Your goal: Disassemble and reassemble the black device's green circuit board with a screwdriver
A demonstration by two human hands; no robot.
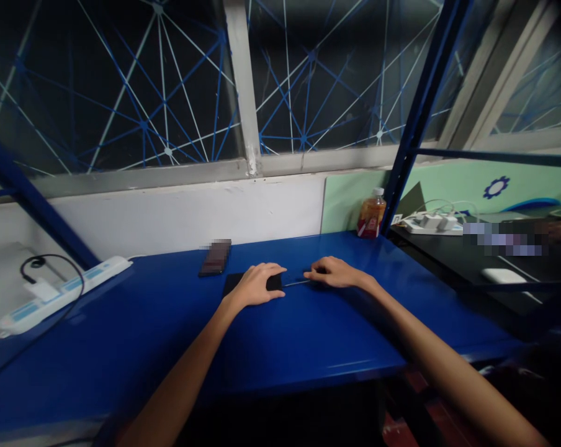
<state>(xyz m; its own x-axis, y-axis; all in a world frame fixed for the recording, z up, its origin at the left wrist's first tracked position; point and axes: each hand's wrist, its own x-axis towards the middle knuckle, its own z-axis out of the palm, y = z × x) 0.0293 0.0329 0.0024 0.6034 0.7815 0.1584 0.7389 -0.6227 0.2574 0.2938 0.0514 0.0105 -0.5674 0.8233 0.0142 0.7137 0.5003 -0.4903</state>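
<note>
My left hand lies palm down on a flat black object on the blue table, fingers curled over its right part. My right hand rests just to the right, fingers pinched on a thin silvery rod-like thing that runs toward the black object. What the thin thing is cannot be made out. A dark phone lies a little behind my left hand, apart from it.
A white power strip with a plugged adapter and black cable sits at the left. An orange drink bottle stands at the back right by a blue post. A black desk with chargers adjoins on the right. Windows behind.
</note>
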